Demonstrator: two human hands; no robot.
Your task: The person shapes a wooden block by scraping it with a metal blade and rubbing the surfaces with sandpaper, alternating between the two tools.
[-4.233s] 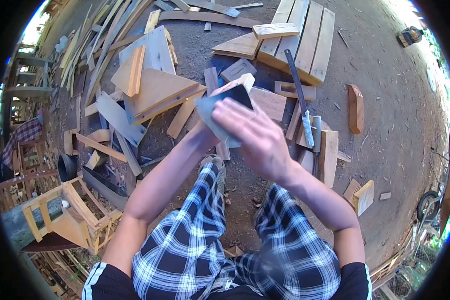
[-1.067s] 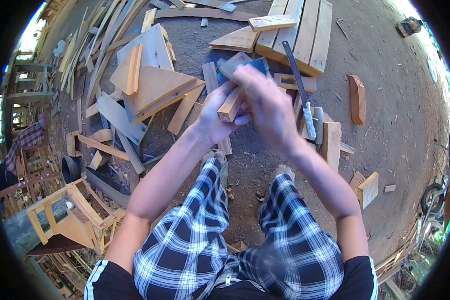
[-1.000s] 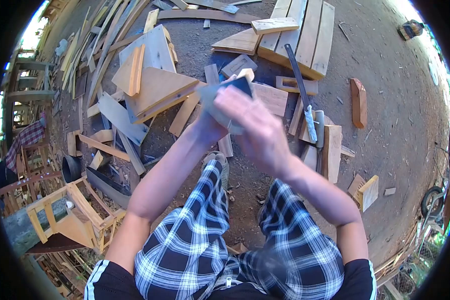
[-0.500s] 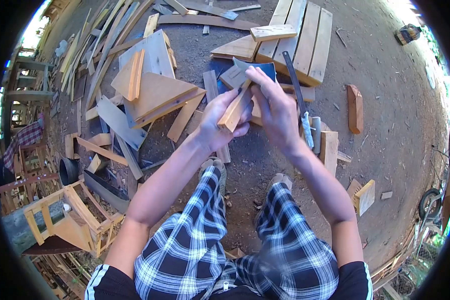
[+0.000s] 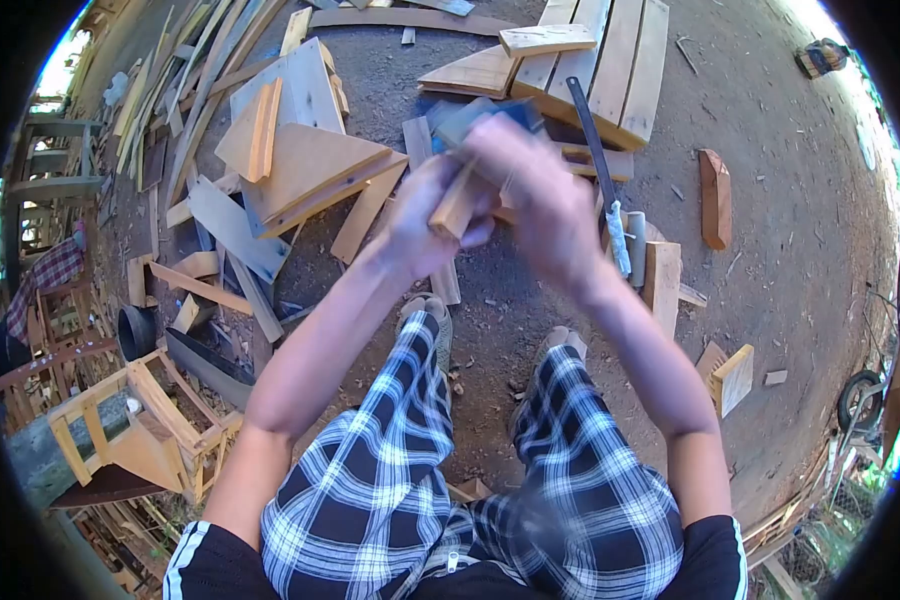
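Note:
My left hand (image 5: 422, 215) is wrapped round a short wooden piece (image 5: 454, 208), whose near end points toward me. My right hand (image 5: 530, 180) is over the far part of that piece, smeared by motion. A dark bluish sheet (image 5: 457, 122) shows at the fingers of my right hand, bent and blurred; how the fingers meet it cannot be made out. Beyond the hands lies a slatted wooden panel (image 5: 610, 75). A saw (image 5: 592, 140) with a wrapped handle leans to the right of my right hand.
Stacked boards (image 5: 315, 175) lie to the left, with long thin strips (image 5: 210, 90) farther back. A reddish wood block (image 5: 715, 200) lies at the right. A wooden frame (image 5: 160, 420) stands at the lower left, near a dark curved trough (image 5: 210, 365).
My right hand has shifted slightly left and toward me over the wooden piece and is now blurred. The dark sheet has moved left with it. My left hand still holds the piece.

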